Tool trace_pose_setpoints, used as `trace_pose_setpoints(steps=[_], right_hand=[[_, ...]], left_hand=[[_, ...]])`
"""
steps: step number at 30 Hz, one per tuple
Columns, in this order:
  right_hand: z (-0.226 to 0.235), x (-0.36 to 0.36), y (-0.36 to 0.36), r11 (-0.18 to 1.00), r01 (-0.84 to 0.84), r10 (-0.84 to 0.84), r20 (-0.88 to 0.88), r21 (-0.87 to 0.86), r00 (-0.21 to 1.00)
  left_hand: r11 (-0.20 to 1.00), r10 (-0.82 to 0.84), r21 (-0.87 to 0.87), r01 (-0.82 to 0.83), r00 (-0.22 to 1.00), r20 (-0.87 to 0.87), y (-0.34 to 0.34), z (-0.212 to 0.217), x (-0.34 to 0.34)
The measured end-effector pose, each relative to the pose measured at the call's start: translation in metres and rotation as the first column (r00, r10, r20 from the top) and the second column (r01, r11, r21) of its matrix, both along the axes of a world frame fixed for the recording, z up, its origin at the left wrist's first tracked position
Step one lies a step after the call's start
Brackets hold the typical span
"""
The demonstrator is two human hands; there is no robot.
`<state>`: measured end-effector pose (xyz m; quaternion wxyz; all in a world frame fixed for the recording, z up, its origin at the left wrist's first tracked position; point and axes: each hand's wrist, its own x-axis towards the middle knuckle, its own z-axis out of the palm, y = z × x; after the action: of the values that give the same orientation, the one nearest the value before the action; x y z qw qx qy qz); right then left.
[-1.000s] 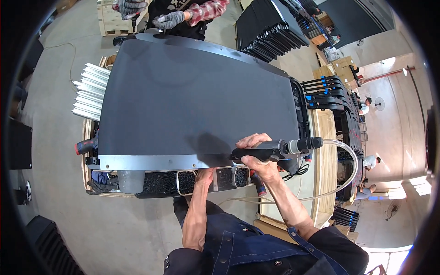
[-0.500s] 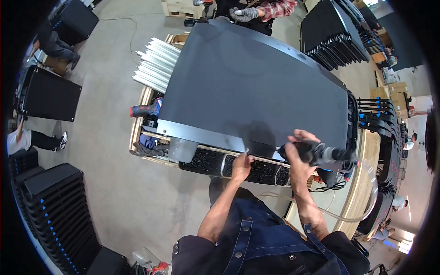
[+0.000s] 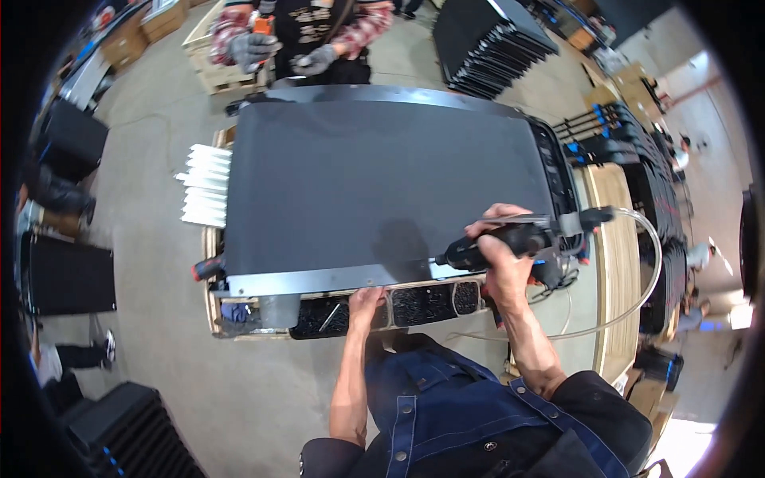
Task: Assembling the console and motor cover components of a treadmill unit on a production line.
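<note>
Layout: panel [image 3: 358, 175] central, between the two work positions.
Near edge: edge strip [image 3: 311, 280]; left hand [image 3: 365, 301] at its middle, right hand [image 3: 504, 247] farther right with air screwdriver [image 3: 466, 253] over the panel; air hose [image 3: 655, 259] loops off to the right. Below that edge, a parts tray [image 3: 426, 303], rod [image 3: 328, 317] in its left section; plastic tub [image 3: 279, 312] left of the tray. Left side: bundle of bars [image 3: 207, 183] projecting, cordless drill [image 3: 209, 268] before it. Right: timber board [image 3: 613, 263], stacked frames [image 3: 641, 191] beyond. Behind, left: co-worker [image 3: 307, 28], crate [image 3: 203, 56] at one side; behind, right: panel stack [image 3: 494, 48].
</note>
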<state>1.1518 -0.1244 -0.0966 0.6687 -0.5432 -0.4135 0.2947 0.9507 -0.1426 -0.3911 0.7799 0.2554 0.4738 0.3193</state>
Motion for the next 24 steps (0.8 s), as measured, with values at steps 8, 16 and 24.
trace_pose_setpoints(steps=[8,16,24], right_hand=[[-0.006,0.115,-0.162,0.871,0.305,-0.316,0.036,-0.386,0.948],[-0.017,0.301,-0.331,0.458,0.786,-0.501,0.609,-0.416,0.615],[-0.151,0.528,-0.358,0.563,0.646,-0.374,0.538,-0.516,0.755]], left_hand=[[0.814,0.306,-0.564,0.141,0.722,0.621,0.027,-0.004,0.092],[0.814,0.459,-0.515,-0.268,0.84,0.29,0.033,0.005,0.089],[0.875,0.092,-0.479,0.067,0.949,0.301,-0.044,0.003,0.089]])
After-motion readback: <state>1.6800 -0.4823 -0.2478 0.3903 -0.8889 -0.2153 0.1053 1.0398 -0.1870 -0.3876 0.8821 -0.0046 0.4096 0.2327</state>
